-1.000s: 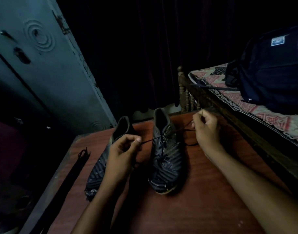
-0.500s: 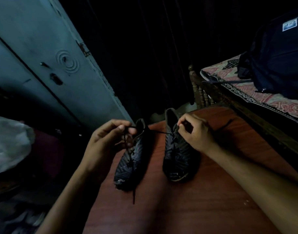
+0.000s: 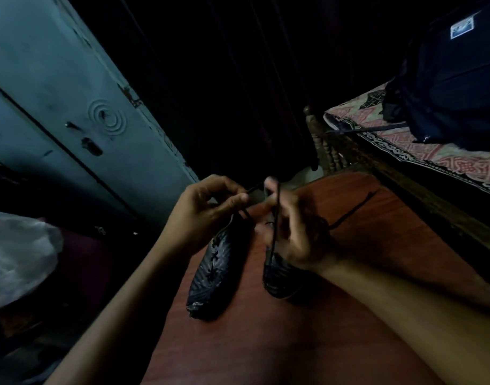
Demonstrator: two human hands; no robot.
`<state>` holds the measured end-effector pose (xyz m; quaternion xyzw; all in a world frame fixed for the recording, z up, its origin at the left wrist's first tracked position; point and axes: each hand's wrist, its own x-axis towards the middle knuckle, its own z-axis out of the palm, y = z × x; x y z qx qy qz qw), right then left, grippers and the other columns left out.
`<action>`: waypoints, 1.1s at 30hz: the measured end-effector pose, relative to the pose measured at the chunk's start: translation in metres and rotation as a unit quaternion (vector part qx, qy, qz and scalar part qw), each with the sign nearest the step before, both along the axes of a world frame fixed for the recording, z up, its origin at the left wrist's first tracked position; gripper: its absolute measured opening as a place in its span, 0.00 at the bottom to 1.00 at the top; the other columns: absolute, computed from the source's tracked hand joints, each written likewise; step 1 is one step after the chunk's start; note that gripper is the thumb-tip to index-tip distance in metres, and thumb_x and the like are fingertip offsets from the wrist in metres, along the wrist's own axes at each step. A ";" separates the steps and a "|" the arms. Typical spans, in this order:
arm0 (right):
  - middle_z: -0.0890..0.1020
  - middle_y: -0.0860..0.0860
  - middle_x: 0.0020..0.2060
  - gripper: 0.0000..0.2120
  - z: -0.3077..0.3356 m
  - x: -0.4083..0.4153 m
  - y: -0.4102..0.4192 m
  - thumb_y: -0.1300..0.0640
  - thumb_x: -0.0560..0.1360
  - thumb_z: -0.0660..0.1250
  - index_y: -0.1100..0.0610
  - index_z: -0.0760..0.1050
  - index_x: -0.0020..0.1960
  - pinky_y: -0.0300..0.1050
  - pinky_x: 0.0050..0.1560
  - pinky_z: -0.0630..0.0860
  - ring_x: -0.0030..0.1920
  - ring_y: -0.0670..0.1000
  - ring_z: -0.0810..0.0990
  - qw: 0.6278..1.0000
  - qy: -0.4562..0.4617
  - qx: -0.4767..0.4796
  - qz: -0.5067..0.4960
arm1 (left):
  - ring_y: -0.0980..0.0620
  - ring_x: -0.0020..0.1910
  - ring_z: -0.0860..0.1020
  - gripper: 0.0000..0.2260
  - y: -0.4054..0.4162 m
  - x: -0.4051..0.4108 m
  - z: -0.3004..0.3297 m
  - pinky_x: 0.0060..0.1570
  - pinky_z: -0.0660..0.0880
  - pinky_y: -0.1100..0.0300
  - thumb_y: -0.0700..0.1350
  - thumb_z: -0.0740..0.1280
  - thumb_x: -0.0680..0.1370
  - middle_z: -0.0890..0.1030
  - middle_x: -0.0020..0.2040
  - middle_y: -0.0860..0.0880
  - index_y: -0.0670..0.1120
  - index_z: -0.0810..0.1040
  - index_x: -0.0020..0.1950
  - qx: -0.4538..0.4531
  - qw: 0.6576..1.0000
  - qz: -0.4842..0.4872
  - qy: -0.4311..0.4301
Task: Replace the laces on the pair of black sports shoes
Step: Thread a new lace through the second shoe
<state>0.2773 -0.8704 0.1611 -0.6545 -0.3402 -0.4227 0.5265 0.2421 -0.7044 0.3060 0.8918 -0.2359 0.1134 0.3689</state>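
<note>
Both hands have come up and together since half a second back: they were apart, one at each shoe collar, and now they meet above the shoes with the lace ends crossing between them. The view has also swung a bit, so the shoes sit lower in frame.

So where things are: left hand (image 3: 207, 215) is pinched shut on a black lace (image 3: 275, 218) end at about 10 o'clock from the shoes' middle, thumb against forefinger. Right hand (image 3: 296, 232) is blurry, but its fingers look curled around the other run of lace, which drops near-vertically from its fingertips down to the right shoe (image 3: 279, 279). That shoe is mostly hidden under the right hand, only the toe showing. The left shoe (image 3: 213, 276) lies just beside it on the red bench (image 3: 266, 343), toe towards me at 6 o'clock, heel away at 12, laces already crossed up the front as far as I can tell in this gloom.

What the next bit turns on, I reckon: the lace runs straight up along 12 to 6 from the right shoe's eyelets, and the right hand is directly over it, so that hand is nearer. The left hand comes in from 9 o'clock to cross over. Looks like a tie-off or tightening step to me.

Another dark lace (image 3: 352, 209) lies loose on the bench at 2 o'clock, probably an old one.
</note>
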 end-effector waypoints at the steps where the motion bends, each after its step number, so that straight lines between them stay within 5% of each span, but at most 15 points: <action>1: 0.77 0.46 0.64 0.35 0.004 0.004 -0.005 0.47 0.79 0.67 0.47 0.52 0.80 0.53 0.53 0.80 0.56 0.48 0.82 0.997 0.032 0.062 0.018 | 0.38 0.45 0.82 0.06 0.001 0.004 -0.001 0.46 0.77 0.40 0.50 0.73 0.77 0.82 0.47 0.38 0.49 0.84 0.46 -0.010 1.000 0.000 0.017; 2: 0.80 0.47 0.54 0.35 0.006 0.010 -0.009 0.49 0.80 0.67 0.47 0.52 0.81 0.51 0.43 0.79 0.43 0.48 0.82 0.992 0.066 0.104 0.024 | 0.39 0.43 0.80 0.07 0.002 0.006 -0.002 0.44 0.74 0.43 0.51 0.73 0.77 0.81 0.46 0.34 0.48 0.83 0.45 -0.021 0.999 -0.004 0.043; 4: 0.79 0.48 0.42 0.34 0.001 0.022 -0.015 0.50 0.80 0.66 0.50 0.54 0.81 0.46 0.34 0.75 0.32 0.49 0.77 0.985 0.119 0.128 0.004 | 0.42 0.42 0.78 0.09 0.003 0.008 -0.005 0.45 0.71 0.46 0.52 0.72 0.78 0.81 0.43 0.32 0.47 0.83 0.46 -0.032 0.996 -0.017 0.085; 8: 0.78 0.45 0.36 0.26 -0.007 0.027 -0.013 0.47 0.78 0.69 0.52 0.68 0.73 0.38 0.33 0.72 0.31 0.46 0.76 0.987 0.142 0.070 -0.021 | 0.51 0.42 0.81 0.07 0.002 0.007 -0.017 0.47 0.76 0.55 0.48 0.71 0.78 0.85 0.41 0.45 0.44 0.84 0.47 -0.028 0.995 -0.018 0.099; 12: 0.77 0.42 0.33 0.30 -0.009 0.019 -0.010 0.39 0.72 0.73 0.51 0.69 0.68 0.37 0.32 0.73 0.33 0.41 0.78 0.990 0.142 -0.006 -0.003 | 0.49 0.43 0.82 0.09 0.001 0.006 -0.032 0.47 0.78 0.55 0.45 0.71 0.78 0.85 0.44 0.39 0.40 0.84 0.49 -0.054 0.992 -0.021 0.112; 16: 0.74 0.36 0.30 0.23 -0.011 0.011 -0.005 0.42 0.75 0.72 0.50 0.76 0.65 0.22 0.33 0.65 0.33 0.30 0.74 0.988 0.117 -0.088 -0.045 | 0.45 0.47 0.84 0.09 0.003 0.005 -0.041 0.50 0.78 0.47 0.47 0.71 0.79 0.86 0.50 0.39 0.42 0.85 0.53 -0.065 0.985 -0.049 0.154; 19: 0.76 0.43 0.27 0.15 -0.013 0.021 -0.007 0.41 0.78 0.67 0.50 0.79 0.58 0.32 0.28 0.68 0.29 0.39 0.75 0.991 0.114 -0.061 -0.023 | 0.33 0.52 0.82 0.07 0.005 0.008 -0.046 0.53 0.77 0.39 0.45 0.70 0.82 0.85 0.52 0.37 0.44 0.85 0.55 -0.024 0.985 -0.065 0.160; 25: 0.82 0.46 0.35 0.15 -0.021 0.035 -0.012 0.42 0.82 0.58 0.49 0.79 0.53 0.48 0.32 0.76 0.35 0.45 0.82 0.989 0.136 -0.049 -0.043 | 0.53 0.46 0.81 0.06 0.003 0.004 -0.050 0.48 0.76 0.60 0.42 0.68 0.82 0.86 0.47 0.49 0.47 0.84 0.56 -0.032 0.983 -0.080 0.164; 29: 0.82 0.43 0.35 0.15 -0.023 0.053 -0.026 0.47 0.81 0.57 0.51 0.81 0.51 0.42 0.32 0.71 0.35 0.49 0.82 0.972 0.150 -0.003 -0.179 | 0.52 0.42 0.77 0.06 0.010 0.003 -0.051 0.44 0.73 0.60 0.43 0.70 0.80 0.81 0.42 0.46 0.40 0.82 0.51 -0.082 0.975 -0.087 0.187; 33: 0.81 0.44 0.34 0.12 -0.021 0.054 -0.031 0.49 0.80 0.59 0.52 0.79 0.50 0.43 0.33 0.72 0.34 0.49 0.82 0.972 0.154 0.010 -0.175 | 0.45 0.46 0.77 0.08 0.022 0.004 -0.051 0.50 0.72 0.48 0.45 0.72 0.79 0.80 0.46 0.31 0.41 0.82 0.49 -0.106 0.974 -0.082 0.180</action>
